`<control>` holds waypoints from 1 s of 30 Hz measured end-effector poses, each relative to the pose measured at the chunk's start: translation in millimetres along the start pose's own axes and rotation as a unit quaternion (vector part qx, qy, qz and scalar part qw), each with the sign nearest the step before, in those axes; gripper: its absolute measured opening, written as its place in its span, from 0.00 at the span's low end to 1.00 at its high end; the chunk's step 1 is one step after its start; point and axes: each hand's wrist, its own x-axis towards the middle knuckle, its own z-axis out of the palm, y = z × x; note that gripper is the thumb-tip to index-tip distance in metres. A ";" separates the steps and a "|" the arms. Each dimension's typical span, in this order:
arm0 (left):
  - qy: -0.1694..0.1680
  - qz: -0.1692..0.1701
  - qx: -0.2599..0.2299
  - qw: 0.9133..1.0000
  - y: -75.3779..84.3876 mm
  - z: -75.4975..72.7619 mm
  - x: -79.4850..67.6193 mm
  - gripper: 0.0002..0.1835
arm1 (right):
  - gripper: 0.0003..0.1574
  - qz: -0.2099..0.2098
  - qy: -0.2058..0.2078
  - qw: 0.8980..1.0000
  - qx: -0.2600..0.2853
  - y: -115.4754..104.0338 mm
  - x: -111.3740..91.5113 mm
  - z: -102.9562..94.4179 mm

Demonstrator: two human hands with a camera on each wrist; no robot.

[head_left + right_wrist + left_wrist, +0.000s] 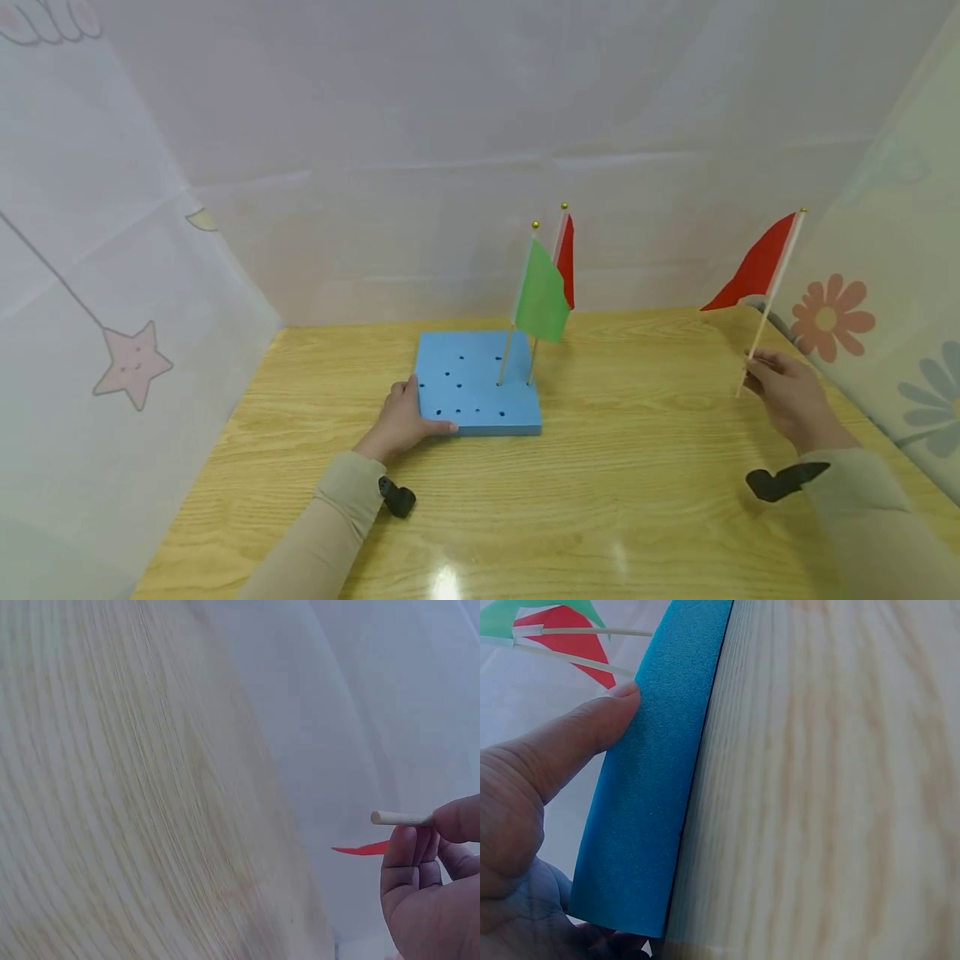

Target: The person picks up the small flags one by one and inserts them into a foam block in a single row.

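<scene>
A blue foam board (480,350) with several small holes lies on the table. My left hand (401,422) holds its near left corner, thumb along the front side and fingers at the left side. In the left wrist view the thumb presses the board's side (649,787). A green flag (542,296) and a red flag (568,267) stand upright in holes at the board's right part, the green one partly covering the red. Off to the right, my right hand (795,398) pinches another red flag (761,262) low on its wooden stick, raised and tilted. The stick's bottom end (386,818) shows in the right wrist view.
The wooden table (600,500) reaches back to a pale cloth wall (420,242). Printed cloth also closes off both sides, with a star (135,365) on the left and a flower (832,318) near the right hand.
</scene>
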 end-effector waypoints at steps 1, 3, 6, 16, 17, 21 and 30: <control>0.000 0.000 0.001 1.000 0.0 -0.2 0.2 0.68 | 0.17 -0.006 -0.001 1.000 0.001 -0.6 -0.6 4.0; 0.002 0.001 0.001 1.000 0.4 -0.6 0.7 0.69 | 0.15 -0.018 -0.002 1.000 0.000 -1.5 -1.0 10.9; 0.003 0.000 0.002 1.000 0.7 -1.0 0.9 0.69 | 0.14 -0.043 -0.006 0.999 -0.023 -1.7 -1.3 19.2; 0.002 -0.009 -0.007 1.000 -0.9 -6.8 -5.8 0.68 | 0.07 -0.147 -0.057 0.977 -0.146 1.5 -7.1 52.8; 0.003 -0.009 -0.002 1.000 -1.5 -7.1 -6.0 0.67 | 0.07 -0.155 -0.059 0.974 -0.151 1.0 -7.6 57.6; 0.003 -0.007 0.004 1.000 -2.7 -7.0 -6.1 0.67 | 0.08 -0.180 -0.065 0.969 -0.158 -0.6 -10.5 74.5; -0.004 -0.003 -0.005 1.000 -0.7 -5.5 -3.1 0.67 | 0.06 -0.206 -0.072 0.959 -0.182 -1.0 -20.4 97.0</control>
